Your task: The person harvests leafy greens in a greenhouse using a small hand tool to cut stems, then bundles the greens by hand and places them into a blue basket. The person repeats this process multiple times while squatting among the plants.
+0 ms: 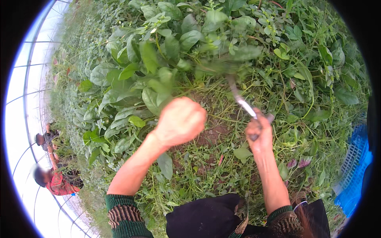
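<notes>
My left hand [183,119] is closed in a fist with its back towards me, over the edge of a clump of broad-leaved greens [128,86]; whether its fingers hold stems is hidden. At the right of centre my right hand [259,129] grips a short-handled sickle [245,106]. The tool's narrow metal part points up and away, its far end blurred among low weeds. Bare soil [214,134] with cut or flattened stems shows between both hands. Some leaves near the left hand and the tool are blurred.
Dense weeds [297,59] cover the ground ahead and to the right. A blue plastic crate [352,163] stands at the far right. Two people [61,181] [46,141] are at the far left, beneath a greenhouse frame [27,74]. My dark-clothed knee [205,215] is below.
</notes>
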The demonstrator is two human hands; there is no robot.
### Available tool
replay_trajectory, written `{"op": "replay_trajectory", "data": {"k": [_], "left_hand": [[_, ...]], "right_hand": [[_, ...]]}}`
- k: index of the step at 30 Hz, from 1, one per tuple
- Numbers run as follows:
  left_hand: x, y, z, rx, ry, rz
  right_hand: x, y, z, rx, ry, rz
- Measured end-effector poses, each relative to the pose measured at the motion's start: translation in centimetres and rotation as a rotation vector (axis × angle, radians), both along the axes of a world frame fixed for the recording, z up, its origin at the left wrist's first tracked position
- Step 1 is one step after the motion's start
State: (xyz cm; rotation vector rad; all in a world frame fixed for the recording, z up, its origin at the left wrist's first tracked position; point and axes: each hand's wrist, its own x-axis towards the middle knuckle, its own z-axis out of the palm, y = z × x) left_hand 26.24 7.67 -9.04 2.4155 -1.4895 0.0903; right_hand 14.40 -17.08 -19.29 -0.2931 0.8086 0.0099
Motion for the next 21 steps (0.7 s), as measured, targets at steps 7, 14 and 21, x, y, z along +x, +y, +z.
{"op": "replay_trajectory", "data": {"k": [7, 14, 21], "left_hand": [[7.2, 1.6, -7.9, 0.502, -0.255, 0.233], [7.7, 6.8, -5.1, 0.357, -0.277, 0.162], [5.2, -1.7, -5.5, 0.282, 0.044, -0.071]], "right_hand": [[-3.7, -4.6, -2.1, 0.607, -0.171, -0.271], [-0.9, -1.1, 4.2, -0.561, -0.126, 0.781], [4.7, 0.3, 4.1, -1.808, -0.482, 0.976]]}}
